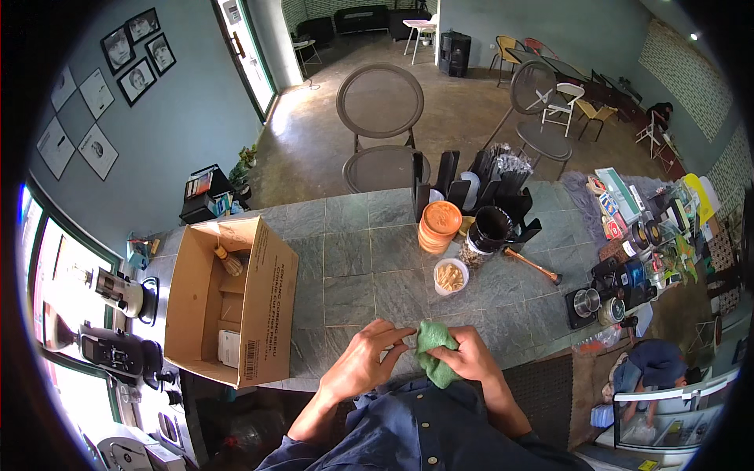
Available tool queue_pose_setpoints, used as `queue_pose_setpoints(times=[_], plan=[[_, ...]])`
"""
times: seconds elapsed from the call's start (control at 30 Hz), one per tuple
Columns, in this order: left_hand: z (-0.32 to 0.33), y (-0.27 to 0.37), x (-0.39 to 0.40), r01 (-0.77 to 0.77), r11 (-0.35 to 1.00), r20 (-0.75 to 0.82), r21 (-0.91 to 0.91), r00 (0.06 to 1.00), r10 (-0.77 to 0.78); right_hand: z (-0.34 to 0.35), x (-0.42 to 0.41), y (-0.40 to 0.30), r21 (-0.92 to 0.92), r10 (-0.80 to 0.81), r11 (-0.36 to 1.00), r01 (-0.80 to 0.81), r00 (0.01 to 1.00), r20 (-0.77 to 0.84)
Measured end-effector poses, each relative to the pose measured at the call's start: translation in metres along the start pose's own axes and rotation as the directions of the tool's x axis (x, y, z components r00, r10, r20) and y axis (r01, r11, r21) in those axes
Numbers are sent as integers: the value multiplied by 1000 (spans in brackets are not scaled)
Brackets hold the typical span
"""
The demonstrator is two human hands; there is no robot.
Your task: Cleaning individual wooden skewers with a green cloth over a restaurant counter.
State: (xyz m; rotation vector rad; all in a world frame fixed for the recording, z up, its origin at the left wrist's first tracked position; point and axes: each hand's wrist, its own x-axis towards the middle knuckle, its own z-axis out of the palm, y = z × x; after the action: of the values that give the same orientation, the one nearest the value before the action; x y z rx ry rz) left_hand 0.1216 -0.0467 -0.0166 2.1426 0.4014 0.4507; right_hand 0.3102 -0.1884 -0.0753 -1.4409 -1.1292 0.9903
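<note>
A green cloth (437, 353) is bunched in my right hand (471, 356), above the near edge of the tiled counter (347, 282). Just left of the cloth, my left hand (368, 359) has its thumb and forefinger brought close together; whether something small lies between them I cannot tell. Beyond my hands stands a white cup of pale, stick-like pieces (450, 278). Behind it are a stack of orange-brown round dishes (439, 226) and a jar with a black top (489, 229). A wooden-handled tool (533, 265) lies to their right.
An open cardboard box (268, 306) at the left holds a bamboo whisk (228, 261) and a small white box. A black organizer (459, 194) stands at the far edge. Jars and a small scale (580, 309) crowd the right end. A person (657, 365) bends at the lower right.
</note>
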Motion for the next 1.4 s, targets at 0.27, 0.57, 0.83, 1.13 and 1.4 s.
queue_pose_setpoints(times=[0.27, 0.57, 0.83, 1.13, 1.4], plan=[[36, -7, 9, 37, 999, -110, -14, 993, -39, 18, 9, 0, -135, -100, 990, 35, 851, -515], [38, -24, 38, 11, 989, -98, 150, 995, 4, -4, 2, 33, -281, -305, 949, 142, 632, -712], [81, -80, 119, 54, 992, -421, -111, 902, -96, -19, -8, 38, -133, -163, 987, 95, 503, -849], [111, -126, 124, 68, 993, -408, 91, 913, -25, -1, -15, 47, 31, 4, 999, 36, 590, -808], [-1, -49, 31, 83, 997, -515, -4, 854, -73, -1, 5, 39, 604, 325, 795, 53, 804, -498]])
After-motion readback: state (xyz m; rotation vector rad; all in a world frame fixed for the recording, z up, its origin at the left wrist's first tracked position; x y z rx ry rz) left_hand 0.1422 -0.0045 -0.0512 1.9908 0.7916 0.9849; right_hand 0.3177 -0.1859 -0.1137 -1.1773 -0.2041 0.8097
